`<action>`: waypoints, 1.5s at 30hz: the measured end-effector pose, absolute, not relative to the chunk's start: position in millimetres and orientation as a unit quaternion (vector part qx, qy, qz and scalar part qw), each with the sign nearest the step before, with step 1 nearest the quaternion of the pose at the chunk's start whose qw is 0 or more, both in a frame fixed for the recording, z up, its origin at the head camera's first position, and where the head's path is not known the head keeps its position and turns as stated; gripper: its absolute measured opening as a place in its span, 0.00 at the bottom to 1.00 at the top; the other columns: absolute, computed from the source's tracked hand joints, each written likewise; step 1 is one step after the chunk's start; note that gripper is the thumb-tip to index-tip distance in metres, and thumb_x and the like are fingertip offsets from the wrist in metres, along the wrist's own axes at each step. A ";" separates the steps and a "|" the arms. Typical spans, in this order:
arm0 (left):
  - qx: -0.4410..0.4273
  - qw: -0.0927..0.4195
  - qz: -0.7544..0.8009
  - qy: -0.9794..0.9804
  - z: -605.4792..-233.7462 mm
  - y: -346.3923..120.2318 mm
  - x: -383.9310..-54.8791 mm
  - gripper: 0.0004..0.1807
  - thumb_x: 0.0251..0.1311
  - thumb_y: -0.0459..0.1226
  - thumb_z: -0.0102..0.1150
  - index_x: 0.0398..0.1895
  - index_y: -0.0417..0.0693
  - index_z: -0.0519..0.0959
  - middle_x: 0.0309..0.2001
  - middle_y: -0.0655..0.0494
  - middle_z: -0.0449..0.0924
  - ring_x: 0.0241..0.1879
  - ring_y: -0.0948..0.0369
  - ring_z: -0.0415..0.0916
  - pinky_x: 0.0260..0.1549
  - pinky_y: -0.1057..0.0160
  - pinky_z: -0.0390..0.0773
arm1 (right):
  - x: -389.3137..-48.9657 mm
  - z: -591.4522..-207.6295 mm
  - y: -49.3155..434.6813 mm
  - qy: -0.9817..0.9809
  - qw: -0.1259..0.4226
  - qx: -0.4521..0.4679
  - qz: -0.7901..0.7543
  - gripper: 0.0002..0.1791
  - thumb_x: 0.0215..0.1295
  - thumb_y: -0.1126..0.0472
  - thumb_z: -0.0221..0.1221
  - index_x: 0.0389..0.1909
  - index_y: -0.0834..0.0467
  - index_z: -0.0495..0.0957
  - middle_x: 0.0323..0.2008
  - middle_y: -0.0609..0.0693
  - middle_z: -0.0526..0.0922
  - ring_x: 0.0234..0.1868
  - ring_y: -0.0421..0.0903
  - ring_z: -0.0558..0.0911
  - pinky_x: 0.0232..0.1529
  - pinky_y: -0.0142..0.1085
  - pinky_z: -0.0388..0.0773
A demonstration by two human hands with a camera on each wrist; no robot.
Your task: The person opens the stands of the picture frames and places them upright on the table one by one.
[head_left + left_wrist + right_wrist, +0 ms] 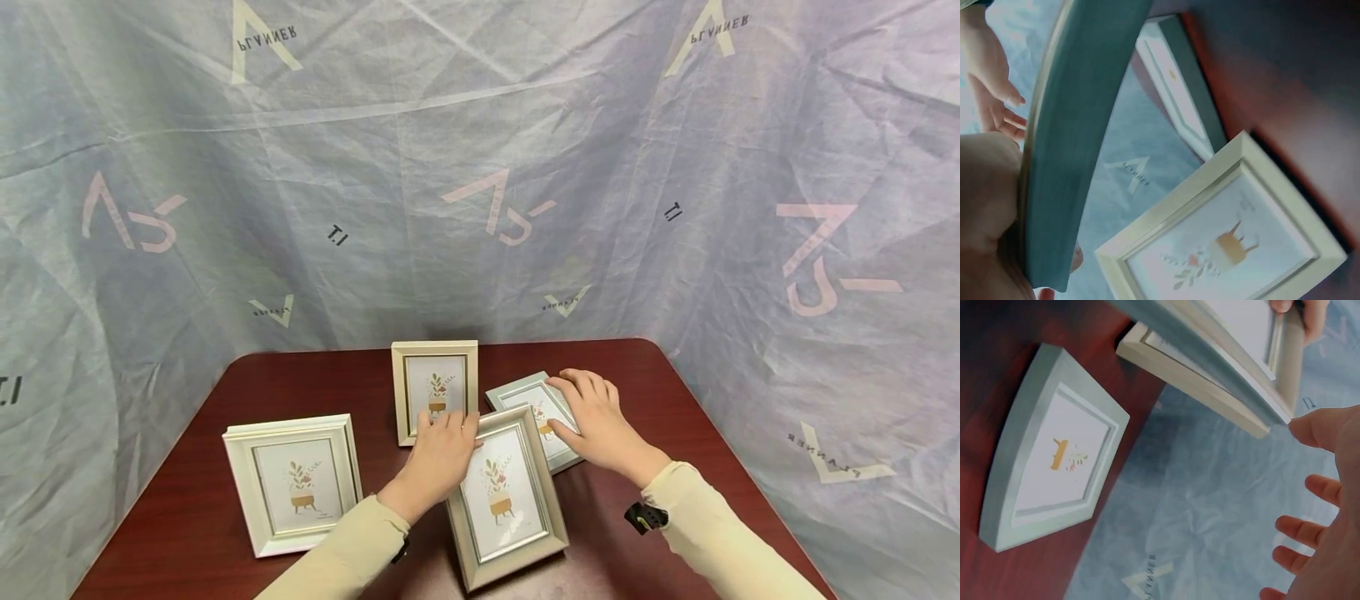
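Note:
My left hand (441, 461) grips the upper left edge of a champagne-coloured picture frame (557, 521), which is tilted in front of me. Its teal-grey side (1079, 125) fills part of the left wrist view, with the hand around the edge. My right hand (606, 429) has its fingers spread over a pale green picture frame (566, 460). In the right wrist view, the right thumb (1319, 428) is by a corner of the held frame; whether it touches is hard to tell. Behind the left hand stands a cream picture frame (398, 392).
A white picture frame (242, 483) stands at the left of the dark red table (315, 383). Grey printed cloth (405, 208) hangs around the table's back and sides. The held frame partly covers the pale green one in the head view.

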State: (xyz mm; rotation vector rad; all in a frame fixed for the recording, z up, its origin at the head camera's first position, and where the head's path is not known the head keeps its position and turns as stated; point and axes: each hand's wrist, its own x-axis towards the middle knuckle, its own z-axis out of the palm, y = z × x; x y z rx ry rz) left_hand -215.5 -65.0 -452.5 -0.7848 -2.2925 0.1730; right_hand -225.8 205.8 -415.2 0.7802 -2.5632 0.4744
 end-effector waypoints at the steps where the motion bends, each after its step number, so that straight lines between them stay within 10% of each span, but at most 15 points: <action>1: -0.304 0.351 0.064 -0.883 -448.9 -66.3 -215.6 0.23 0.65 0.49 0.59 0.53 0.41 0.78 0.35 0.49 0.77 0.32 0.53 0.76 0.33 0.53 0.62 | -226.1 -413.8 207.3 -0.918 0.219 0.284 0.168 0.31 0.60 0.57 0.67 0.63 0.60 0.69 0.60 0.62 0.67 0.63 0.63 0.63 0.57 0.62 0.55; 24: -0.364 0.440 -0.001 -0.821 -397.4 -81.4 -218.4 0.21 0.67 0.48 0.46 0.49 0.40 0.74 0.32 0.51 0.72 0.32 0.54 0.71 0.33 0.51 0.59 | -219.9 -393.4 230.0 -0.894 0.273 0.316 0.163 0.30 0.60 0.59 0.65 0.62 0.61 0.69 0.59 0.64 0.67 0.62 0.65 0.62 0.55 0.63 0.53; 45: -0.485 0.342 -0.018 -0.804 -367.7 -94.2 -213.8 0.18 0.57 0.46 0.65 0.51 0.56 0.77 0.38 0.60 0.72 0.40 0.58 0.69 0.42 0.48 0.60 | -222.9 -405.3 255.0 -0.887 0.262 0.355 0.135 0.30 0.57 0.60 0.66 0.61 0.61 0.71 0.59 0.64 0.70 0.61 0.65 0.64 0.54 0.63 0.56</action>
